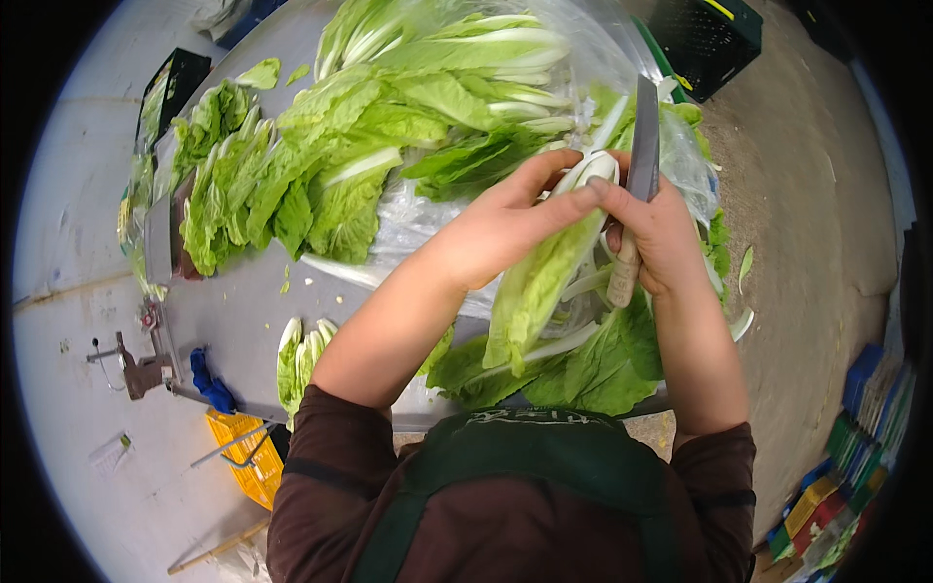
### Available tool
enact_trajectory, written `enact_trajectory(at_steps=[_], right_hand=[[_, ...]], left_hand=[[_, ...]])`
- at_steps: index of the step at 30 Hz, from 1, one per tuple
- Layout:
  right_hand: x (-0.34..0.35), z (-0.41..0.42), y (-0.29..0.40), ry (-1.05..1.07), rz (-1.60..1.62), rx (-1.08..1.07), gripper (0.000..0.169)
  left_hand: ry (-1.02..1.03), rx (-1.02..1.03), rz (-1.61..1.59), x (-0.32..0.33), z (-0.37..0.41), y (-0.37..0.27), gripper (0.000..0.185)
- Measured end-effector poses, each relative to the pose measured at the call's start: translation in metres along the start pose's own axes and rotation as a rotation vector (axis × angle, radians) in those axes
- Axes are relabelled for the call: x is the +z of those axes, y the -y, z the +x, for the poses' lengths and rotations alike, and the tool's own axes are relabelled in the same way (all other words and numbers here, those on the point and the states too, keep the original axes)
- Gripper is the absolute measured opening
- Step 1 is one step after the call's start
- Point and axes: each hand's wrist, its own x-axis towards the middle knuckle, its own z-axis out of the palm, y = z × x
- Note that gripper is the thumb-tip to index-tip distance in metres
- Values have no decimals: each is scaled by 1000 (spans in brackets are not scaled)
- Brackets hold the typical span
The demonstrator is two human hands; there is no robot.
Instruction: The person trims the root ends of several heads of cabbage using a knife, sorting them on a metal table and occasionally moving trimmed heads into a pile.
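An elongated head of leafy greens (536, 284), pale green with white ribs, lies at a slant between my hands. My left hand (521, 204) grips it near its white end, which faces away from me. Held in my right hand (652, 226) is a knife (644, 138) with a worn, light-coloured handle. Its wide blade points away from me, while the right thumb touches the head's white end beside my left thumb. Loose green leaves (601, 364) lie below my hands. Beyond them, a large pile of leafy heads (437, 95) rests on clear plastic film (419, 218).
The metal table (233, 313) has more heads (306, 357) near its front edge. A blue cloth or glove (211, 382) hangs at the left edge, above a yellow crate (248, 459). A dark crate (703, 44) stands at far right. Leaf scraps (745, 266) lie toward the right.
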Motion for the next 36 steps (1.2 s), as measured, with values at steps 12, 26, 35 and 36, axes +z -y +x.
enact_trajectory(at_steps=[12, 26, 35, 36], right_hand=[[62, 5, -25, 73, -48, 26, 43], [101, -11, -122, 750, -1362, -402, 38], [27, -62, -94, 827, -1228, -310, 32], [20, -65, -91, 815, -1166, -291, 32]], left_hand=[[-5, 80, -1075, -92, -104, 21, 67], [-707, -466, 1555, -160, -288, 100, 48], [-237, 564, 970, -54, -1, 35, 28], [-179, 525, 1064, -44, 32, 40, 28]])
